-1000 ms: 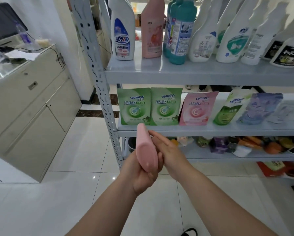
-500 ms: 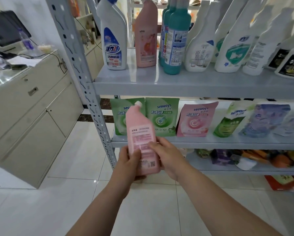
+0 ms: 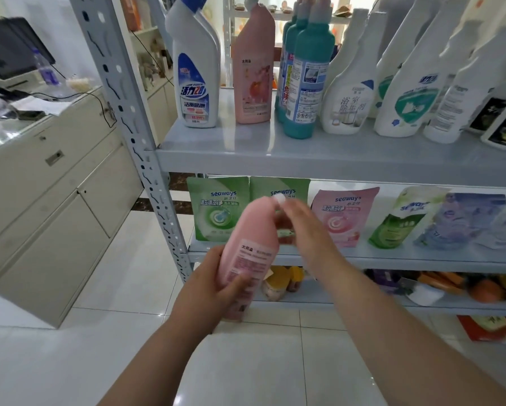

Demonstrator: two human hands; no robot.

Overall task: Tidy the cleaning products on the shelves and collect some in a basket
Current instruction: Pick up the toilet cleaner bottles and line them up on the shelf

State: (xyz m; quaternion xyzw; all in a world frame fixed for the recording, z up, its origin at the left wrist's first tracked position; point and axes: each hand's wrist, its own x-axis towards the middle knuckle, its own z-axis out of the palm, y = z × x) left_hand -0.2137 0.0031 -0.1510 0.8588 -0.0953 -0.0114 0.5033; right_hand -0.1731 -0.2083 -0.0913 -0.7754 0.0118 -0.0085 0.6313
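**Pink bottle held off the shelf, left-hand grip**

- Edges and room: grey perforated metal upright (image 3: 130,118) bounds the rack on the left. White tiled floor (image 3: 123,282) lies open between it and the beige metal cabinet (image 3: 55,218). The grey upper shelf (image 3: 304,161) has a bare strip along its front edge, ahead of the standing bottles.
- Task item: pink plastic bottle with white cap (image 3: 250,253), in the air in front of the middle shelf's edge (image 3: 407,260), just right of the upright, overlapping the green seaways pouches (image 3: 216,213).
- Axis: long axis tilted, cap up and to the right, base low toward the person; printed label faces the camera.
- Grip: left hand (image 3: 210,288) wraps the lower body, thumb across the label. Right hand (image 3: 303,227) is beside the neck, blurred, fingers fairly straight; contact cannot be told.
- Upper shelf stock, upright: white angled-neck bottle with blue label (image 3: 197,86), matching pink bottle (image 3: 253,80), teal bottles (image 3: 304,89), white spray bottles (image 3: 350,95).
- Middle shelf: pink pouch (image 3: 344,219) beside the green ones.
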